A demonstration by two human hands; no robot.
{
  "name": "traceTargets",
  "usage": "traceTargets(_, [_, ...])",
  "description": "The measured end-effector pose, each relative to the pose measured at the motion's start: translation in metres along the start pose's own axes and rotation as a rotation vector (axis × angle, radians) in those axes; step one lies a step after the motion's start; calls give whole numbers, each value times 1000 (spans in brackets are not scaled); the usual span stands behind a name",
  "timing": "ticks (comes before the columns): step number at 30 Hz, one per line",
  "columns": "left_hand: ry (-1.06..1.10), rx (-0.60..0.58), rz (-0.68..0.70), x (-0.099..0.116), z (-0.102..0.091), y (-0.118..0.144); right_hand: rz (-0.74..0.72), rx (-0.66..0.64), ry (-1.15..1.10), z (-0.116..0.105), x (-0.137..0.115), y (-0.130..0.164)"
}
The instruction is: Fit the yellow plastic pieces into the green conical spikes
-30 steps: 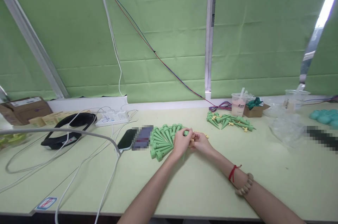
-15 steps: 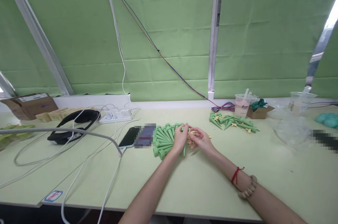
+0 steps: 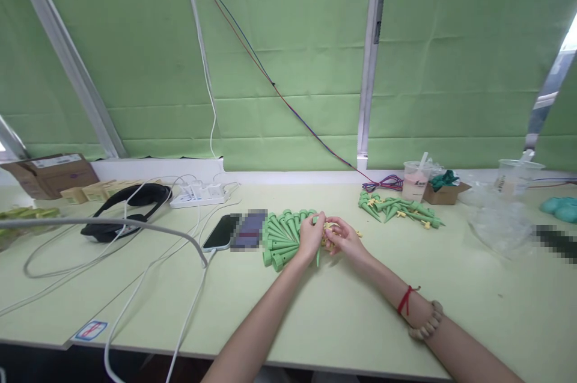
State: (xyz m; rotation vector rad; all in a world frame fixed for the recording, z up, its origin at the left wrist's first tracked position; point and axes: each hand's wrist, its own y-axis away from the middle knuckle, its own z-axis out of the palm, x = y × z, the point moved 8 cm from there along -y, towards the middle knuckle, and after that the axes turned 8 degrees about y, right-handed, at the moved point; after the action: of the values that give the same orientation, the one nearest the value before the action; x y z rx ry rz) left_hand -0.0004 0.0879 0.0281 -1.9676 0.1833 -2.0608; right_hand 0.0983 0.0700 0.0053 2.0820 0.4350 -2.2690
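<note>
My left hand [image 3: 311, 238] is closed around a green plastic watering spike [image 3: 318, 259], whose pointed tip hangs below the fingers. Close against it, my right hand [image 3: 346, 240] pinches a small yellow valve piece [image 3: 328, 228] at the top of that spike; the fingers partly hide where the two meet. More yellow pieces [image 3: 358, 233] lie behind the right hand. To the left of my hands, several green spikes [image 3: 280, 238] are fanned out on the table, wide ends outward.
A second pile of green spikes with yellow pieces [image 3: 401, 210] lies at the back right, before a drink cup [image 3: 413, 181] and a small cardboard box [image 3: 444, 193]. Phones [image 3: 222, 232], white cables [image 3: 148, 275] and a black headset [image 3: 121, 214] occupy the left. Clear plastic bags [image 3: 498, 226] lie right.
My hands stay together at nearly the same spot, the fingers shifting only slightly around the spike and yellow piece. The whole view has shifted a little.
</note>
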Motion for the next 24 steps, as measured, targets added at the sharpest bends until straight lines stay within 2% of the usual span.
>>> traceTargets(5, [-216,31,107,11,-3,2,76,22,-15,-2,4,2])
traceTargets(8, [-256,40,89,13,-3,4,76,60,2,-7,7,0])
traceTargets(15, [-261,44,31,5,-3,6,-76,135,52,-16,4,-4])
traceTargets(19, [-219,36,32,2,-2,3,17,110,7,-13,13,-6])
traceTargets(24, [-119,23,116,14,-3,1,184,9,-126,2,21,-2])
